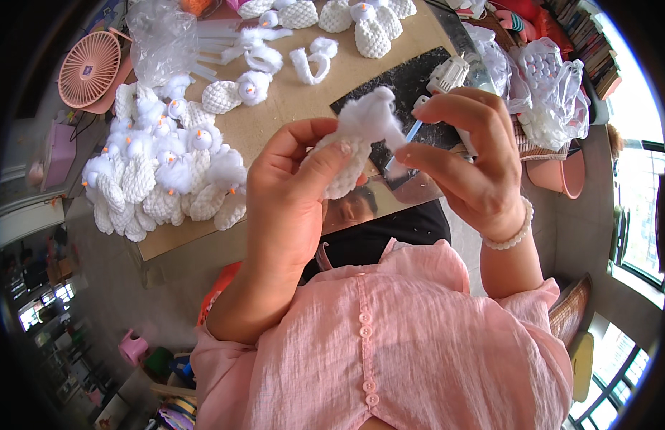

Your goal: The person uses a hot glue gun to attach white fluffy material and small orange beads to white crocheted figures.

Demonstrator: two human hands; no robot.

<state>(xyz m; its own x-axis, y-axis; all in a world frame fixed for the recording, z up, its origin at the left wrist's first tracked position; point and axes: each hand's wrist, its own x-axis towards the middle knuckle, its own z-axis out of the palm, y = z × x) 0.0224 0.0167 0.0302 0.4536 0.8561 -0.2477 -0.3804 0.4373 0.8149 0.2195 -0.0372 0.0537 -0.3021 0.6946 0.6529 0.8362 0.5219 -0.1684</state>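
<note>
My left hand point(292, 177) grips a white crocheted piece point(346, 164) between thumb and fingers. Fluffy white plush trim point(367, 113) covers its upper end, and a loose tail of the trim hangs to the right. My right hand point(472, 156) is close beside it, thumb and index finger apart. The lower fingertip appears to touch the end of that tail; whether a hidden finger pinches it is unclear. Behind the right hand lie a white hot glue gun point(449, 74) and a translucent bluish stick point(412, 131), on a dark speckled mat point(402, 70).
Finished snowman-headed crocheted pieces point(166, 156) are heaped at the left. Fluffy trim loops point(313, 60) and a single snowman piece point(236, 92) lie farther back. A pink fan point(89, 70), a clear plastic bag point(163, 43) and white plastic bags point(553, 97) flank the tabletop point(289, 102).
</note>
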